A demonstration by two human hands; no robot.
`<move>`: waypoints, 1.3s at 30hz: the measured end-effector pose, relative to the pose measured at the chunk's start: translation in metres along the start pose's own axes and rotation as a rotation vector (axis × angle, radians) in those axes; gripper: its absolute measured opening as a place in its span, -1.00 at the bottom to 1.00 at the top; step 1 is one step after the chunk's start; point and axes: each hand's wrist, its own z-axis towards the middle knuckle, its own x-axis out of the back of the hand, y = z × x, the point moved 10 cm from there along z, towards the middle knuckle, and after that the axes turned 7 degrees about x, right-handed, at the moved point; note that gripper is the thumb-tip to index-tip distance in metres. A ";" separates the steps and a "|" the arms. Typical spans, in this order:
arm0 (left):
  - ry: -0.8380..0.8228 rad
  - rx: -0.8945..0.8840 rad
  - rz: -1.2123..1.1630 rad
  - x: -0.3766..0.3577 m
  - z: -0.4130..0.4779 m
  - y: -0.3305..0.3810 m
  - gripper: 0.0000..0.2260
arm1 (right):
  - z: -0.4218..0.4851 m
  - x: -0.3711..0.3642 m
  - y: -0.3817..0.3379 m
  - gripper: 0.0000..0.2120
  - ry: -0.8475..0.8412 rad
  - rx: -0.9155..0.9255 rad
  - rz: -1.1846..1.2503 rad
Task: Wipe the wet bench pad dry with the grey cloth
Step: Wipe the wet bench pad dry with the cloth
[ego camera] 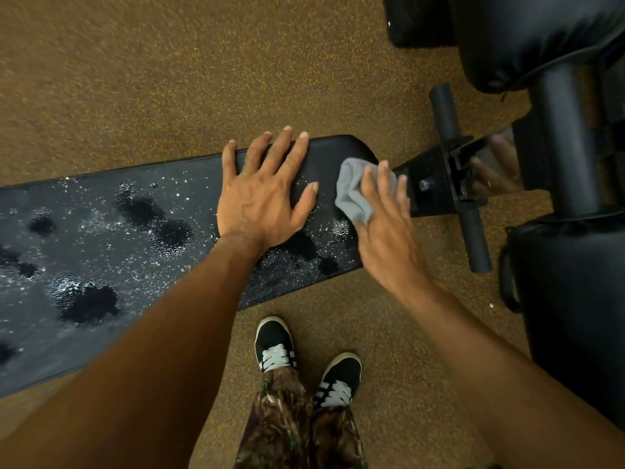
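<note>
A long black bench pad (101, 231) runs from the left edge to the middle of the view, covered in water droplets and dark wet patches. Near its right end my left hand (263, 198) lies flat on the pad with fingers spread. Just to its right, my right hand (385, 225) presses a crumpled grey cloth (355, 187) onto the pad's right end with straight fingers. Part of the cloth is hidden under that hand.
The bench's black metal frame (439, 177) and foam roller bar (460, 177) lie to the right of the pad. More black padded equipment (541, 38) fills the right side. Brown speckled rubber floor (169, 79) surrounds the bench. My feet in black sneakers (274, 343) stand below.
</note>
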 end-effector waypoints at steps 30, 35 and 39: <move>0.019 0.005 -0.001 0.000 0.000 -0.001 -0.39 | -0.045 -0.030 -0.026 -0.31 -0.037 0.232 -0.184; 0.024 0.006 -0.002 0.000 0.000 0.000 -0.39 | -0.044 -0.016 -0.007 -0.32 -0.069 0.199 -0.093; 0.030 0.004 -0.007 0.001 -0.001 -0.001 -0.39 | -0.024 -0.019 -0.030 -0.38 -0.019 0.118 -0.111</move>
